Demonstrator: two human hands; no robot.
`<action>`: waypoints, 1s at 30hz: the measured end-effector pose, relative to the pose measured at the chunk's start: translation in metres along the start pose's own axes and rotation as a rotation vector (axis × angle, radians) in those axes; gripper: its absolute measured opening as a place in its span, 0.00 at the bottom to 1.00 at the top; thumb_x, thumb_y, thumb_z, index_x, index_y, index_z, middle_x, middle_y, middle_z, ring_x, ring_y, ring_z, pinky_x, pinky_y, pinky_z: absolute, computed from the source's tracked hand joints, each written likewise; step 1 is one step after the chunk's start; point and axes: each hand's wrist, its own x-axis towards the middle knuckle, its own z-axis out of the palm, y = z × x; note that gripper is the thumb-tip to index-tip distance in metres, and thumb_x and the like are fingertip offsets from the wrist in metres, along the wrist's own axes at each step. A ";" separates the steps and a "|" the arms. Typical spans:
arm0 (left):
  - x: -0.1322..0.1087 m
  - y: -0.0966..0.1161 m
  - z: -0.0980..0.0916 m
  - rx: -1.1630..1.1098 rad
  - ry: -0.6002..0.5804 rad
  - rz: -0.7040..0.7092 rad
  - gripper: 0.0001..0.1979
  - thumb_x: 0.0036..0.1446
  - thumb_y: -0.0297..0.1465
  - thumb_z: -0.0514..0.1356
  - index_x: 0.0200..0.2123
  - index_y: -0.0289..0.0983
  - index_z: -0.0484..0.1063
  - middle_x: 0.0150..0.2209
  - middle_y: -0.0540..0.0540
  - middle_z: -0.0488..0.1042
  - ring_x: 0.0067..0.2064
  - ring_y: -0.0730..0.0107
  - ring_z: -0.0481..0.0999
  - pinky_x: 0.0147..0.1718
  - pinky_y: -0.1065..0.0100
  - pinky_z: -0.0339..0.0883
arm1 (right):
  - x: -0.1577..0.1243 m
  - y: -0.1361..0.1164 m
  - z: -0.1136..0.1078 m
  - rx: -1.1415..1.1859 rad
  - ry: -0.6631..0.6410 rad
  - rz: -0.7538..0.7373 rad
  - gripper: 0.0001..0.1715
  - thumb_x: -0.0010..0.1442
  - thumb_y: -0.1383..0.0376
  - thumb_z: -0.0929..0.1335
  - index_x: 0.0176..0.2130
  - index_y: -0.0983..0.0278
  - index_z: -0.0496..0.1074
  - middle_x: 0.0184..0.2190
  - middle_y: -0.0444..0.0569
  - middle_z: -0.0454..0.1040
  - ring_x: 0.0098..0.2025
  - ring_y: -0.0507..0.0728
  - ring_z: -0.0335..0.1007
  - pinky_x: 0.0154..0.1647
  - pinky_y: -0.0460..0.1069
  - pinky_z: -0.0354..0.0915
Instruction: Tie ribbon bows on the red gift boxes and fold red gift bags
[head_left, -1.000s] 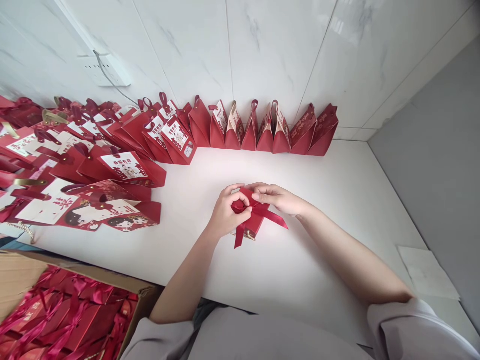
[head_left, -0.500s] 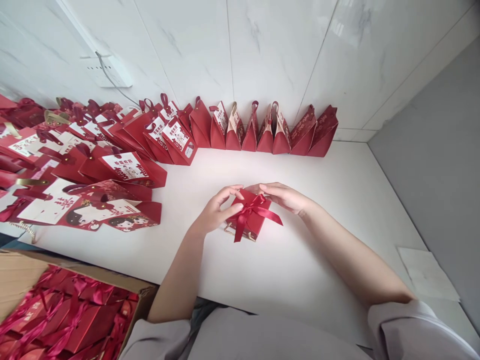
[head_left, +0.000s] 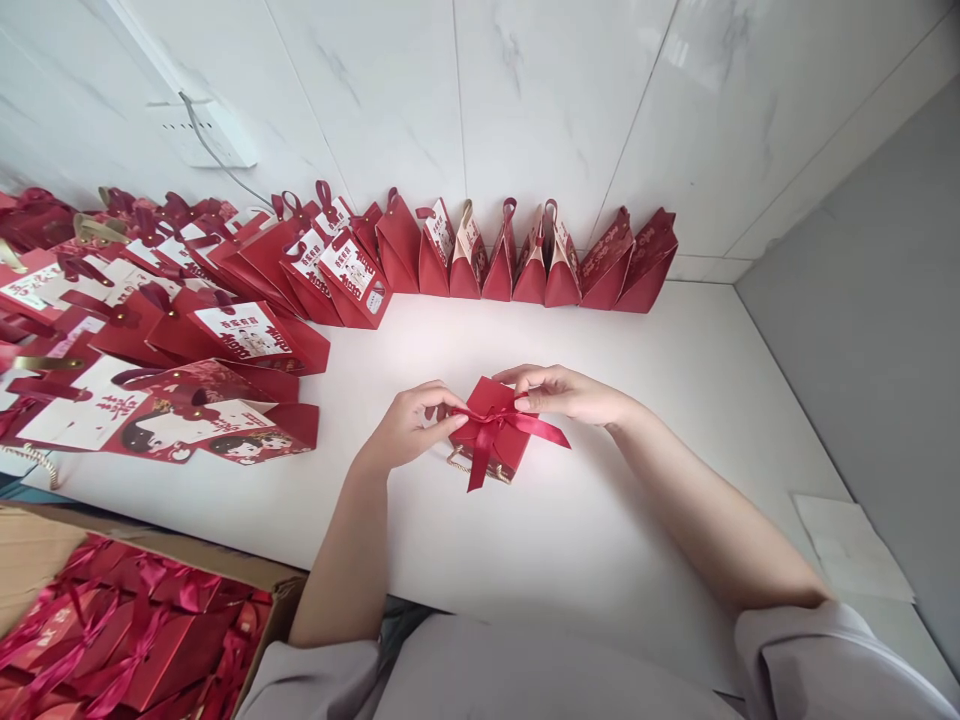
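A small red gift box (head_left: 501,442) with a red satin ribbon (head_left: 495,428) tied across it rests on the white table (head_left: 600,520). My left hand (head_left: 409,425) pinches the left loop of the ribbon's bow. On the other side, my right hand (head_left: 566,392) pinches the right loop. Both hands pull the loops outward, away from each other. Two loose ribbon tails hang over the box, one toward me and one to the right.
A row of red gift bags (head_left: 525,255) stands along the marble wall. More bags (head_left: 165,340) lie piled at the left. A cardboard carton (head_left: 135,630) of red ribboned boxes sits at the lower left. A white sheet of paper (head_left: 851,545) lies at the right.
My hands were bunched together over the knot, covering the box. They have since spread apart to the bow's two loops, and the tied bow now shows.
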 end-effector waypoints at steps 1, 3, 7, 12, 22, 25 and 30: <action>0.001 -0.001 0.001 -0.025 0.033 -0.031 0.09 0.60 0.37 0.59 0.34 0.37 0.75 0.31 0.48 0.71 0.32 0.71 0.66 0.34 0.67 0.61 | 0.000 0.000 0.000 -0.002 0.006 0.002 0.19 0.58 0.51 0.71 0.32 0.64 0.73 0.60 0.55 0.66 0.57 0.64 0.66 0.57 0.57 0.60; 0.001 -0.001 0.003 -0.091 0.079 -0.099 0.12 0.60 0.39 0.59 0.30 0.36 0.72 0.29 0.49 0.70 0.31 0.71 0.67 0.33 0.68 0.62 | 0.000 -0.002 0.001 -0.011 0.017 0.003 0.20 0.59 0.50 0.70 0.31 0.64 0.73 0.59 0.54 0.68 0.55 0.63 0.67 0.57 0.58 0.60; 0.001 0.000 0.004 -0.219 0.065 -0.140 0.14 0.61 0.39 0.58 0.27 0.36 0.69 0.28 0.49 0.70 0.33 0.70 0.69 0.35 0.68 0.64 | 0.001 -0.003 0.004 -0.017 0.002 0.005 0.22 0.62 0.48 0.67 0.33 0.64 0.74 0.54 0.52 0.71 0.51 0.61 0.68 0.54 0.57 0.62; -0.001 0.002 0.003 -0.134 0.069 -0.094 0.06 0.59 0.34 0.59 0.35 0.38 0.69 0.30 0.50 0.68 0.31 0.73 0.66 0.34 0.68 0.62 | -0.002 -0.005 0.005 -0.062 0.130 0.025 0.21 0.60 0.48 0.68 0.44 0.61 0.71 0.52 0.51 0.71 0.50 0.60 0.69 0.52 0.56 0.63; 0.003 -0.004 0.005 -0.040 0.069 0.095 0.05 0.58 0.33 0.62 0.35 0.39 0.75 0.34 0.47 0.70 0.34 0.71 0.66 0.35 0.66 0.62 | -0.030 -0.035 -0.004 -0.549 0.084 0.285 0.24 0.59 0.43 0.66 0.33 0.60 0.73 0.33 0.48 0.77 0.33 0.58 0.70 0.32 0.50 0.61; 0.004 -0.005 0.005 -0.044 0.101 0.118 0.05 0.57 0.34 0.63 0.34 0.40 0.77 0.34 0.47 0.69 0.34 0.70 0.66 0.35 0.66 0.62 | -0.033 -0.037 -0.004 -0.556 0.042 0.312 0.28 0.57 0.40 0.66 0.28 0.61 0.74 0.30 0.49 0.78 0.30 0.57 0.70 0.28 0.50 0.60; 0.004 -0.004 0.004 -0.024 0.039 0.074 0.10 0.57 0.37 0.62 0.28 0.38 0.75 0.34 0.47 0.66 0.35 0.70 0.66 0.36 0.65 0.63 | -0.041 -0.045 0.007 -0.535 -0.037 0.453 0.33 0.53 0.37 0.66 0.21 0.62 0.74 0.23 0.51 0.76 0.25 0.58 0.70 0.26 0.51 0.59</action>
